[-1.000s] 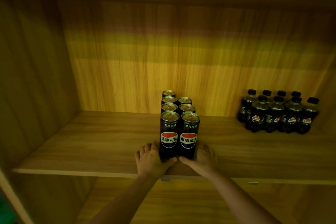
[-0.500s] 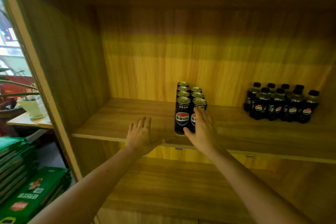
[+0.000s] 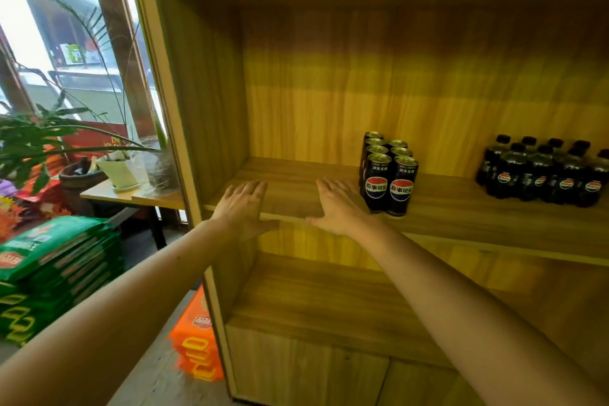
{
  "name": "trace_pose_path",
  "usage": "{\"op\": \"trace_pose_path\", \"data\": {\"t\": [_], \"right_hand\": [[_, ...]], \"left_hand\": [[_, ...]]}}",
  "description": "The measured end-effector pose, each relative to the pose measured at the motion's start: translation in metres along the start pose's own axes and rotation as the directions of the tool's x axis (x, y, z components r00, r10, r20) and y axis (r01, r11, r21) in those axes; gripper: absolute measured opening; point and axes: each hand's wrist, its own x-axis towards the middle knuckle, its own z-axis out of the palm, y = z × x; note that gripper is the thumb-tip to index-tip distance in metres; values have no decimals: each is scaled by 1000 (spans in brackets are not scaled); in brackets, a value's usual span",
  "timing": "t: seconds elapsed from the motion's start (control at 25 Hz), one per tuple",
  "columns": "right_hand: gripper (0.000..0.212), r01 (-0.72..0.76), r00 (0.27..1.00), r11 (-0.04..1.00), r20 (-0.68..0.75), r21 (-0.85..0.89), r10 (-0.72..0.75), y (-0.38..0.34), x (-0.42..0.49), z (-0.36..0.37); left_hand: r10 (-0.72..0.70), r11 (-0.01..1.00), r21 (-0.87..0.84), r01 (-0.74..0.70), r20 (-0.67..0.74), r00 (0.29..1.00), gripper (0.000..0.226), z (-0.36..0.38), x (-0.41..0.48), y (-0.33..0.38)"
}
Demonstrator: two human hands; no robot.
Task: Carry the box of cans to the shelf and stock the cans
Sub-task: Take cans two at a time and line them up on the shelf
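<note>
We see the tall black metal cans (image 3: 389,175) with red, white and blue round marks. They stand in two rows by the front edge of the yellow wooden shelf (image 3: 461,211), near its middle. Our right hand (image 3: 336,204) is just beside them on their left, flat, fingers straight, holding nothing. Our left hand (image 3: 245,204) is flat and holds nothing too, nearer the shelf's left corner. Small black plastic bottles (image 3: 540,171) stand at the shelf's right end. Green bags (image 3: 49,260) are stacked on the floor.
</note>
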Motion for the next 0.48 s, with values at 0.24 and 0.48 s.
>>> {"op": "trace_pose_path", "data": {"t": [0.24,0.48], "right_hand": [[84,-84,996,993,22,-83,86,-62,-10,32],[74,-279,957,960,75,-30,281,-123,-39,93]], "left_hand": [[94,996,2,-94,11,995,86,15,-20,-55],[189,982,-22,-188,95,977,86,63,-54,-110]]}}
